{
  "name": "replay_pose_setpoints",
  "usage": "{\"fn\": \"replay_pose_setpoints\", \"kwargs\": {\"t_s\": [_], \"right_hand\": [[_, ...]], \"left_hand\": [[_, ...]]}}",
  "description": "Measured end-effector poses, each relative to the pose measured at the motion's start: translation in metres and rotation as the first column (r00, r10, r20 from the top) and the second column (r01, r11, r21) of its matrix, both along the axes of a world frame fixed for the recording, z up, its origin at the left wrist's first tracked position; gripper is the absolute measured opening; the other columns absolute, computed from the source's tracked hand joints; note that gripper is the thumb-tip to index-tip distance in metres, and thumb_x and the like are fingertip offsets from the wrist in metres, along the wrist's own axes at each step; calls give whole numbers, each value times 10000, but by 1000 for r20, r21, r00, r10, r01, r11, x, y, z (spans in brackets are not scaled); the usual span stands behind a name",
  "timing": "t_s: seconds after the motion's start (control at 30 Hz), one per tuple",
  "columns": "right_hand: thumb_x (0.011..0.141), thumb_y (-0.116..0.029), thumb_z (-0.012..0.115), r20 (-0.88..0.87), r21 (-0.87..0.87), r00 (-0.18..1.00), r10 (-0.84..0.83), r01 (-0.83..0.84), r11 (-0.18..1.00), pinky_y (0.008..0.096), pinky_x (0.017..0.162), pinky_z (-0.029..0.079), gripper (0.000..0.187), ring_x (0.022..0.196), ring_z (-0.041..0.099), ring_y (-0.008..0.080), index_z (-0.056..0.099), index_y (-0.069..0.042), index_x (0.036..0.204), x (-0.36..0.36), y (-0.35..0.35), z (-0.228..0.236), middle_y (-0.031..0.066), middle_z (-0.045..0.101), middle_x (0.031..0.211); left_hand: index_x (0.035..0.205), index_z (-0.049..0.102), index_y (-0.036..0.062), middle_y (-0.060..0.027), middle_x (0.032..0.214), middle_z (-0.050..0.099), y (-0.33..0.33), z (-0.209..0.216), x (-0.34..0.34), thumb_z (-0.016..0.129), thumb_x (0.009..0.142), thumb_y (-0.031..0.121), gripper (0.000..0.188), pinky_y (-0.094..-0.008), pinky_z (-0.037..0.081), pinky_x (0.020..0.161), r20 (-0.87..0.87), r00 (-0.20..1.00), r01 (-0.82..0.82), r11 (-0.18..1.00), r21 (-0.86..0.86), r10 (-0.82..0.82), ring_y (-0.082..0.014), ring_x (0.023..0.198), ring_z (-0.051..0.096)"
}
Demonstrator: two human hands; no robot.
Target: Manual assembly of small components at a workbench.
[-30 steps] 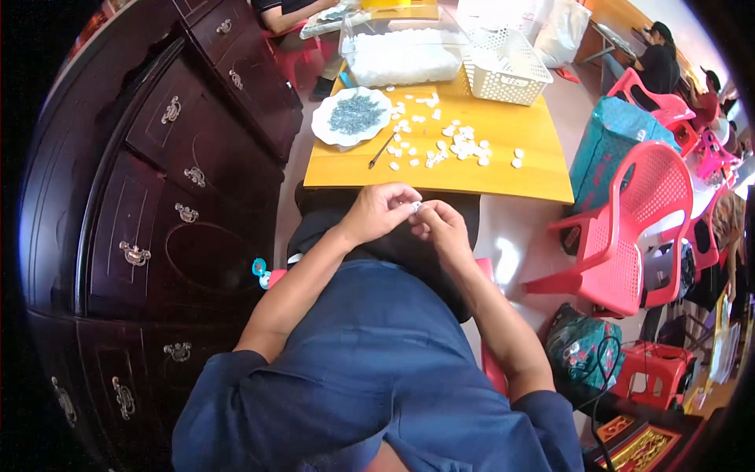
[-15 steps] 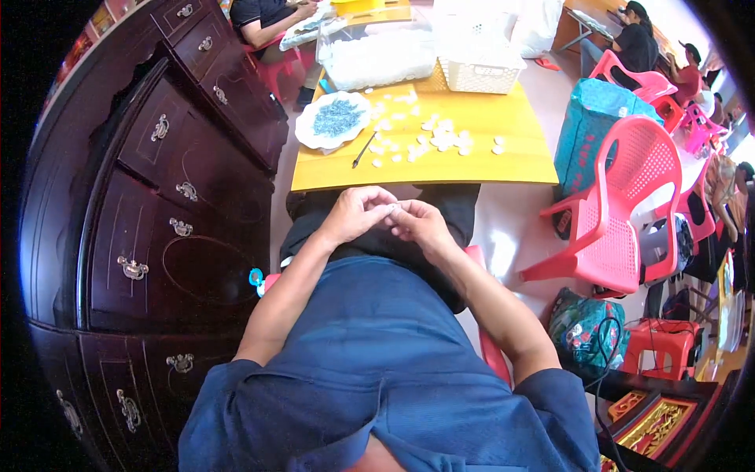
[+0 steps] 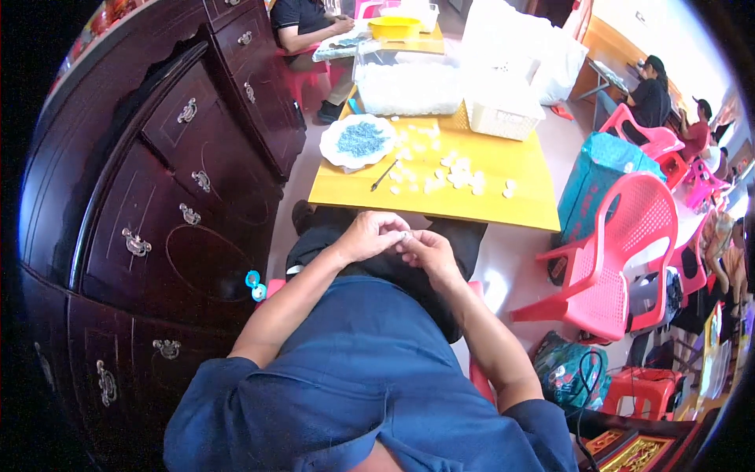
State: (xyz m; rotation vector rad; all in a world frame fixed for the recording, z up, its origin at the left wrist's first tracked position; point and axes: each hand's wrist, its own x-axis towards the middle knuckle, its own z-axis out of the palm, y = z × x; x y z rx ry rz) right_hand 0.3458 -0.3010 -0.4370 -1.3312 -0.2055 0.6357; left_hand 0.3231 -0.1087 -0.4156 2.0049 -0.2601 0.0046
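Observation:
Over my lap, just short of the yellow table's [image 3: 440,206] near edge, both hands meet at the fingertips. My left hand [image 3: 373,237] is closed in a pinch, and so is my right hand [image 3: 429,253]. Between them shows a small pale piece [image 3: 405,236], too tiny to name and partly covered by the fingers. On the table, a white scalloped plate [image 3: 334,149] carries a heap of small blue-grey pieces [image 3: 362,139]. Several round white pieces [image 3: 462,171] lie scattered to its right. A thin dark pointed tool [image 3: 384,175] rests in front of the plate.
Toward the back stand a clear bin [image 3: 409,86] of white pieces and a white basket [image 3: 503,118]. Dark wooden cabinets [image 3: 212,157] line my left side. To the right are a pink plastic chair [image 3: 621,252] and a teal bag [image 3: 602,185]. Other people sit farther off.
The view has shifted, so the table and its contents appear lower and a little to the right. My hands stay together in nearly the same pinch; the pale piece shows slightly more.

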Motion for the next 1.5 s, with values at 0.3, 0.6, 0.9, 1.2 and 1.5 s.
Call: {"fn": "replay_pose_setpoints", "kwargs": {"t_s": [0.3,0.6,0.9,1.2,1.5], "right_hand": [[986,-223,634,10,-6,999,49,-49,999,189,641,477,167,717,610,63,665,-60,992,4,-1,-2,18,709,896],[988,-211,628,-36,5,999,21,-21,1000,193,634,491,156,707,615,66,668,-60,983,2,-2,2,20,709,886],[971,-189,638,-152,77,986,-66,78,994,186,635,484,112,707,615,60,661,-82,994,4,2,4,-13,666,839],[984,-237,612,-196,101,981,4,16,995,220,718,505,137,805,631,61,649,-116,1036,3,5,-4,-26,678,915],[984,-298,595,-328,226,943,56,21,974,278,754,517,211,812,639,117,642,-110,1067,3,4,-3,0,679,907]], "left_hand": [[981,700,-11,-27,802,699,1,-4,3,642,913,52,110,-250,530,618,-37,999,12,987,-163,-19,-77,691,630],[998,704,-7,-35,804,704,2,-2,3,657,899,70,134,-258,526,626,35,999,42,994,-99,-38,-79,679,625],[1138,655,3,-31,884,666,-3,17,-7,750,822,94,342,-237,522,682,93,996,10,1000,20,-12,-79,755,624],[1086,670,40,-99,889,665,-12,10,-14,779,740,132,374,-340,541,698,445,896,-141,951,276,4,-224,761,669],[1064,710,20,-105,938,693,-5,12,-12,778,769,117,318,-314,544,675,414,910,-79,977,197,-10,-199,724,664]]}}
